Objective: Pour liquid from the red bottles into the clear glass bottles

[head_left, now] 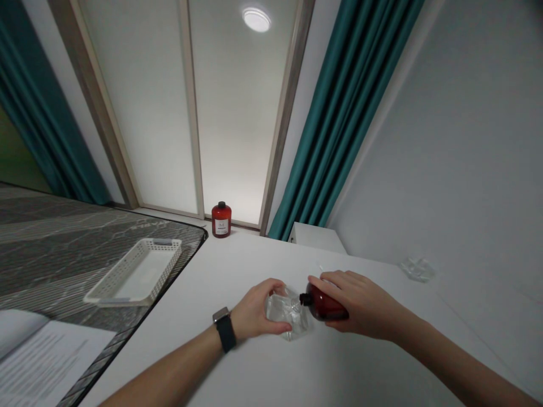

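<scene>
My left hand [265,311], with a watch on its wrist, is curled round a clear, crinkled plastic bag [286,311] above the white table [203,345]. My right hand [356,302] grips a dark red bottle [326,303] tipped onto its side. Its black neck points left and comes right up to the bag's edge. Whether neck and bag touch, I cannot tell. A similar red bottle [221,220] with a white label and black top stands upright at the table's far edge.
To the left, a white perforated basket [146,271] rests on a grey patterned surface [85,243], with printed pages [63,356] nearer me. Another piece of clear plastic [418,269] lies at the right by the wall. A white cabinet [316,237] stands behind the table.
</scene>
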The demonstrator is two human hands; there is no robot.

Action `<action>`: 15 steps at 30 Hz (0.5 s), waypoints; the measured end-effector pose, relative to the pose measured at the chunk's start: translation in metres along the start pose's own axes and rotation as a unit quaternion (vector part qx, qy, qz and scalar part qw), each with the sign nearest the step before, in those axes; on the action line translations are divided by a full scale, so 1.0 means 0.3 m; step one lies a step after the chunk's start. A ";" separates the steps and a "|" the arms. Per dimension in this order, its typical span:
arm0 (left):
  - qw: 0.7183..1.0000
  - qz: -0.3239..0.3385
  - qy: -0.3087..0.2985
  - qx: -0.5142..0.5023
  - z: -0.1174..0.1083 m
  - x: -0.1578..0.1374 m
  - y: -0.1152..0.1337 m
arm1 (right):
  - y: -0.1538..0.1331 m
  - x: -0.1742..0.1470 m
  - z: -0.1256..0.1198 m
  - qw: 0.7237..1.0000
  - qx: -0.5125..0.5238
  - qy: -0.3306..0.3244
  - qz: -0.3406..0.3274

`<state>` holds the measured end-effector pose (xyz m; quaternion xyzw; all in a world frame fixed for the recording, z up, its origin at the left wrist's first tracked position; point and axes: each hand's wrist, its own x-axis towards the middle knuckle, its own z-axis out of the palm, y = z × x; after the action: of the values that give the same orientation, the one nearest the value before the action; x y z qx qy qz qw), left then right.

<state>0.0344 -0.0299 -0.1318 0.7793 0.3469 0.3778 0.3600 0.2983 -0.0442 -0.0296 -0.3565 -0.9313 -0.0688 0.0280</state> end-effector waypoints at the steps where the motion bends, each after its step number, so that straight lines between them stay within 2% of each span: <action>1: 1.000 0.001 0.001 0.000 0.000 0.000 0.000 | -0.001 0.001 -0.002 1.000 -0.001 -0.002 0.000; 15: 1.000 0.004 -0.001 -0.008 0.000 -0.001 -0.001 | 0.006 0.000 0.003 1.000 -0.009 -0.011 -0.001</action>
<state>0.0343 -0.0302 -0.1322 0.7778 0.3406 0.3814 0.3653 0.2995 -0.0428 -0.0303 -0.3564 -0.9313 -0.0734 0.0148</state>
